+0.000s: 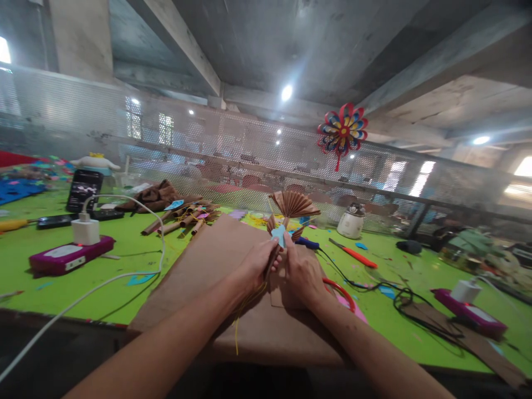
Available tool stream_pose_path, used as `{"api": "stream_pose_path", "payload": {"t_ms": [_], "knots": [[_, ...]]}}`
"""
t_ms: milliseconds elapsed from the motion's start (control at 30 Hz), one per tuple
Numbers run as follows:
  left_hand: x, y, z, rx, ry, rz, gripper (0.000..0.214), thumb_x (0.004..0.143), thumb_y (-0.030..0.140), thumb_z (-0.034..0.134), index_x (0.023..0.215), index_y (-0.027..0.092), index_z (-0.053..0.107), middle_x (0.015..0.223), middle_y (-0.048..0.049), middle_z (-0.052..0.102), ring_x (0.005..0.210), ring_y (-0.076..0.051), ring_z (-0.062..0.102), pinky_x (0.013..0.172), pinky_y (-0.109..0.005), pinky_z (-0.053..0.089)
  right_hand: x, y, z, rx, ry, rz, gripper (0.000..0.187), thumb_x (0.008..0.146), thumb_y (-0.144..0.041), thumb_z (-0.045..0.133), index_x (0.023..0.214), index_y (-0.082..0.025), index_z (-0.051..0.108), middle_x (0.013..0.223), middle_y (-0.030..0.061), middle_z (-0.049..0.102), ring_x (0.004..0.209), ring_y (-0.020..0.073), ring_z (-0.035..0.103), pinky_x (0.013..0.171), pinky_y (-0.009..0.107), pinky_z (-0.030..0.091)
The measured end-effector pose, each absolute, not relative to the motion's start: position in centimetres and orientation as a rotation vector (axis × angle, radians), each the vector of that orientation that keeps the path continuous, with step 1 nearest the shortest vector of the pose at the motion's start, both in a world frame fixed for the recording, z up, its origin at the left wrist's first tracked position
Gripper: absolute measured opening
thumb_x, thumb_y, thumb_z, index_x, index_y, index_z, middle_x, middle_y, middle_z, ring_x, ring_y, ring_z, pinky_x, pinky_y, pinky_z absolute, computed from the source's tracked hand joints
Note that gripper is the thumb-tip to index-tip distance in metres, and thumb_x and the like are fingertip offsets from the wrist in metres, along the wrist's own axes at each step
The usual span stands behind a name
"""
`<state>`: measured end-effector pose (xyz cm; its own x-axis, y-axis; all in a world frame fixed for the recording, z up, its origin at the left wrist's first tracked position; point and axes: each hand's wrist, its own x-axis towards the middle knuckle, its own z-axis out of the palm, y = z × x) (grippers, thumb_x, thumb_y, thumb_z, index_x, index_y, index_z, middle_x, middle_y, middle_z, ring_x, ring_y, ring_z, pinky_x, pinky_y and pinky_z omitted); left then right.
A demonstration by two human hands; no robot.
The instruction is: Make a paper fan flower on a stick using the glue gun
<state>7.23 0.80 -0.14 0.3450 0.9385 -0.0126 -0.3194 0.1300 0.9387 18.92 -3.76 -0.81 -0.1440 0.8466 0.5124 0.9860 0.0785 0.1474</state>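
Over a large sheet of brown paper (199, 266), my left hand (254, 264) is wrapped round the lower part of a brown paper craft piece. At the top of that piece, a pleated paper fan (296, 205) spreads open, with smaller folded bits below it. A light blue paper cutout (278, 236) lies against its front. My right hand (302, 271) is closed at the cutout, its fingertips pressing on the blue paper beside my left thumb. Yellow string (237, 335) hangs below my left hand. The fingers cover much of the held part.
Rolled brown paper tubes (189, 216) lie back left. Purple power strips (70, 256) with white chargers stand on either side. A blue-handled tool (306, 243) with a black cord, red-handled scissors (343, 292) and an orange-handled knife (359, 257) lie right. A perforated metal screen (233, 160) borders the green table.
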Motion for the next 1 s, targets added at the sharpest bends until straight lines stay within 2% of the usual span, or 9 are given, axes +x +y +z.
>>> {"api": "stream_pose_path", "payload": {"t_ms": [167,500,767,1000], "knots": [[7.2,1.1,-0.3,1.043,0.725,1.051,0.032,0.081,0.046,0.052,0.07,0.015,0.051,0.05,0.0034,0.047,0.041,-0.005,0.04,0.04,-0.015,0.029,18.6,-4.2,-0.6,-1.814,-2.107,-0.67,0.065,0.092,-0.028,0.037,0.147,-0.006,0.007,0.076,0.011,0.068,0.066,0.02,0.065,0.06,0.027,0.043],[7.3,1.0,-0.2,1.053,0.71,1.069,0.03,0.084,0.041,0.05,0.068,0.016,0.05,0.05,0.0043,0.045,0.039,-0.005,0.038,0.04,-0.016,0.028,18.2,-4.0,-1.2,-1.829,-2.144,-0.686,0.069,0.089,-0.019,0.041,0.146,-0.003,0.007,0.073,0.01,0.068,0.064,0.0199,0.065,0.059,0.027,0.044],[7.1,1.3,-0.4,1.047,0.684,1.091,0.028,0.084,0.038,0.05,0.068,0.015,0.05,0.05,0.0044,0.045,0.039,-0.005,0.037,0.042,-0.017,0.03,18.2,-4.2,-1.6,-1.751,-2.116,-0.66,0.065,0.091,-0.025,0.039,0.146,-0.007,0.011,0.077,0.0103,0.069,0.067,0.0197,0.065,0.061,0.028,0.044],[7.3,1.5,-0.8,0.982,0.687,1.079,0.028,0.081,0.042,0.055,0.069,0.017,0.049,0.049,0.0056,0.044,0.04,-0.005,0.037,0.041,-0.017,0.028,17.8,-3.8,-2.4,-1.669,-2.154,-0.69,0.066,0.091,-0.022,0.037,0.146,-0.005,0.005,0.082,0.0111,0.069,0.066,0.0192,0.064,0.059,0.028,0.044]]}}
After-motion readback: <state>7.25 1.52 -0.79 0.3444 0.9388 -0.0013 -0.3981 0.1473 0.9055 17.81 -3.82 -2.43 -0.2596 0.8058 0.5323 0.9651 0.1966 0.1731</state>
